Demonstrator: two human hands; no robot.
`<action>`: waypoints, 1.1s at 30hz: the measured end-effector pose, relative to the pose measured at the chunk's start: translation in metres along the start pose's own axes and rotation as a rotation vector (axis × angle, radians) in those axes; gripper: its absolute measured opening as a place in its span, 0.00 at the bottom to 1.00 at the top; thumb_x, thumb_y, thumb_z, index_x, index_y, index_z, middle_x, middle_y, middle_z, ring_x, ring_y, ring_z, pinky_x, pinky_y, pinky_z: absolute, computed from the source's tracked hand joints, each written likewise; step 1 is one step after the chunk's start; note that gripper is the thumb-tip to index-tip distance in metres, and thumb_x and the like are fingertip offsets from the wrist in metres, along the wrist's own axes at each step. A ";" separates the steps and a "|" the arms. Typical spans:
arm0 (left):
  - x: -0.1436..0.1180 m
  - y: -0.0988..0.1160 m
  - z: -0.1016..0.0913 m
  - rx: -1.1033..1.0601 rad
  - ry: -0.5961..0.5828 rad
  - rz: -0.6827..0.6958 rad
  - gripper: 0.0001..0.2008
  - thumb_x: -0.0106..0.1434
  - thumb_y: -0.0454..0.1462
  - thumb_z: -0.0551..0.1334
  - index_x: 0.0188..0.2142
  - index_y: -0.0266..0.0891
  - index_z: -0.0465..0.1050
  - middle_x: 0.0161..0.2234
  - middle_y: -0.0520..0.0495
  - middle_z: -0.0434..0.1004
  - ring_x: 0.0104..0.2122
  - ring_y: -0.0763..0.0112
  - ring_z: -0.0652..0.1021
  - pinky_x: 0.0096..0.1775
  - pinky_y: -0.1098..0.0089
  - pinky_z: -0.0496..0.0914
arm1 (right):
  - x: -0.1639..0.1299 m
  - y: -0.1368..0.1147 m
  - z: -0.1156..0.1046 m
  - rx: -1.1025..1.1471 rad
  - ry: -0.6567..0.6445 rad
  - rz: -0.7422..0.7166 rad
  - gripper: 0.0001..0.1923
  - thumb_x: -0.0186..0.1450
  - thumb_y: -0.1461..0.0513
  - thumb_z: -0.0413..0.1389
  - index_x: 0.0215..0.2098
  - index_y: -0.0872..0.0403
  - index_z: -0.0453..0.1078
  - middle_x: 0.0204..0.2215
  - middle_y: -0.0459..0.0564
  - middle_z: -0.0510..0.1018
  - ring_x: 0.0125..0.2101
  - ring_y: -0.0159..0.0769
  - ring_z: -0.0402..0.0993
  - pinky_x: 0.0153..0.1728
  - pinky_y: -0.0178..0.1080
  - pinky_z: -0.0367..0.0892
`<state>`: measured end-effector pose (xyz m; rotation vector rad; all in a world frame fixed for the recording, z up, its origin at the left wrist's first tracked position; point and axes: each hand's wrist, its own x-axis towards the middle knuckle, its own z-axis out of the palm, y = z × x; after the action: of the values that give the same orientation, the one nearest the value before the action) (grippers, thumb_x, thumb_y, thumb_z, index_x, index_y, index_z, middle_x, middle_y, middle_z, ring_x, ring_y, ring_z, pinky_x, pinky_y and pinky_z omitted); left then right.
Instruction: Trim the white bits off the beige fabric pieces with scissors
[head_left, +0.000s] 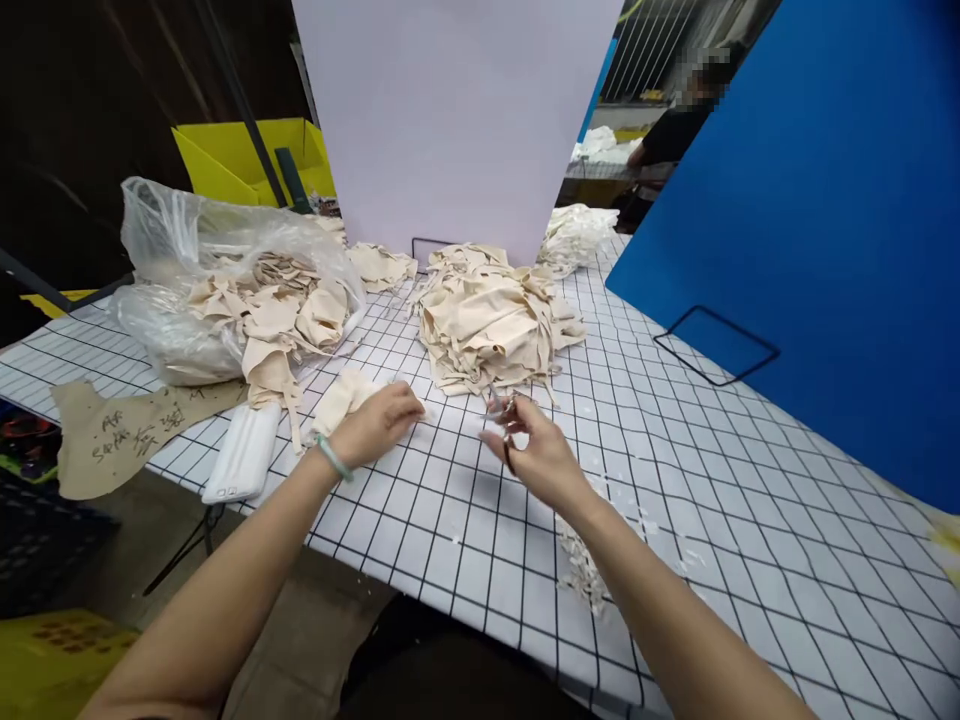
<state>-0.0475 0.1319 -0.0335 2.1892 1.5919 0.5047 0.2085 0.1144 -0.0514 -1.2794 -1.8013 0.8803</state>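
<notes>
A white table (712, 520) with a black grid fills the view, walled by a pale panel (450, 120) at twelve o'clock and a blue panel (825, 230) at two. A brown paper pattern (112, 435) at nine bears handwriting too small to read. The left hand (375, 425) presses flat on a beige fabric piece (341, 395). The right hand (536, 450) grips small scissors (504, 420) just below a beige fabric stack (487, 325).
</notes>
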 end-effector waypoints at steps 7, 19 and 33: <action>-0.089 0.030 0.036 -0.460 0.037 0.093 0.10 0.69 0.35 0.59 0.42 0.39 0.79 0.33 0.47 0.79 0.34 0.69 0.78 0.38 0.70 0.71 | -0.064 -0.001 0.037 0.154 -0.367 0.076 0.08 0.60 0.62 0.60 0.37 0.51 0.69 0.38 0.47 0.76 0.39 0.37 0.72 0.41 0.41 0.69; -0.108 0.077 0.046 -1.401 0.020 -0.202 0.12 0.65 0.44 0.65 0.39 0.39 0.67 0.30 0.51 0.76 0.20 0.80 0.70 0.23 0.77 0.60 | -0.060 -0.030 0.037 0.217 -0.136 -0.184 0.13 0.58 0.66 0.59 0.41 0.49 0.67 0.46 0.50 0.75 0.48 0.42 0.70 0.50 0.46 0.66; -0.127 0.080 0.041 -1.340 -0.274 -0.486 0.15 0.59 0.46 0.68 0.32 0.33 0.77 0.21 0.56 0.57 0.21 0.81 0.55 0.23 0.75 0.48 | -0.087 -0.018 0.014 0.146 -0.319 -0.161 0.12 0.58 0.63 0.61 0.41 0.50 0.70 0.39 0.50 0.73 0.38 0.39 0.70 0.39 0.41 0.70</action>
<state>0.0015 -0.0161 -0.0366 0.7958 1.0195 0.7510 0.2076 0.0245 -0.0589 -0.9268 -2.0100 1.1506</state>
